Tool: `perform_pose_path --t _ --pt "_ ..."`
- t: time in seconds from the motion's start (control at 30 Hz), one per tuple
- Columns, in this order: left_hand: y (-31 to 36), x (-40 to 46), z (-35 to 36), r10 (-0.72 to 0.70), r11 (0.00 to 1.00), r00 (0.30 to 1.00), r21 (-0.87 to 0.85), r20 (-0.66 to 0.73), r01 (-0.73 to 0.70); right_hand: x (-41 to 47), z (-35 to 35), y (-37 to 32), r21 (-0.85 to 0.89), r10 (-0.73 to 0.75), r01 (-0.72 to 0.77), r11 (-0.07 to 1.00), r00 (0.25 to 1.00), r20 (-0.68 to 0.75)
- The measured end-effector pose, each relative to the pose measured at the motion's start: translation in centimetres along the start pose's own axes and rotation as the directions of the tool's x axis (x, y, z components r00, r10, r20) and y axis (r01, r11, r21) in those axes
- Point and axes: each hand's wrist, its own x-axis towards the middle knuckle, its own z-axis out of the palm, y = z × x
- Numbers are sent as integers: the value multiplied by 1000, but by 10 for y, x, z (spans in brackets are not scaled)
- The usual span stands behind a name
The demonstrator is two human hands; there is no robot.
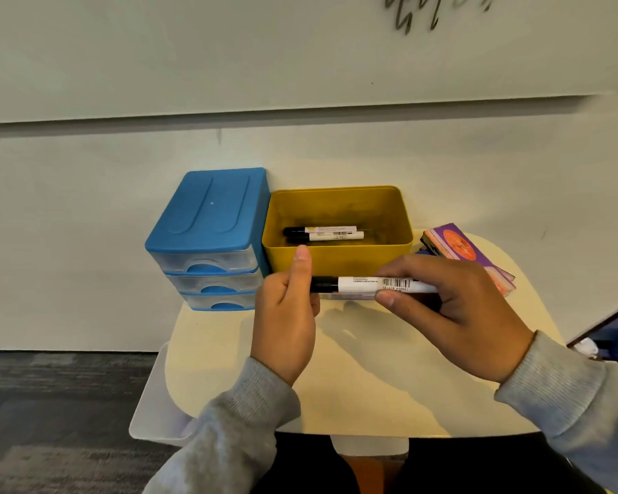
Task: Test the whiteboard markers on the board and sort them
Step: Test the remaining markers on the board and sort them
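— Between your fingers, what's there?

— Between my two hands, a marker (371,284) lies level over the table (354,369). My right hand (454,308) pinches its white barrel; my left hand (286,315) curls round its black cap, thumb up.

— And beyond?

— Just behind it, at the table's far edge, a yellow bin (339,260) holds two more markers (320,234). A blue drawer unit (207,222) touches the bin's left side; an eraser (468,256) lies near the far right corner. The whiteboard (264,48) hangs above.
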Motion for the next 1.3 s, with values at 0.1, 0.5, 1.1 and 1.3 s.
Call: perform_pose_path --t 0.1,0.5,1.1,1.3 --pt "10 3 3 64 997 998 40 -21 -63 2 -2 -5 32 21 -20 999 999 -33" --pt "29 2 21 348 936 921 118 -176 -331 17 -26 -28 365 115 -108 925 993 2" --pt "-35 33 -34 218 832 943 458 252 -315 -7 29 41 -169 92 -55 984 970 223" --pt "-79 29 -47 270 715 929 594 253 -370 -16 65 55 -281 14 54 958 972 235"
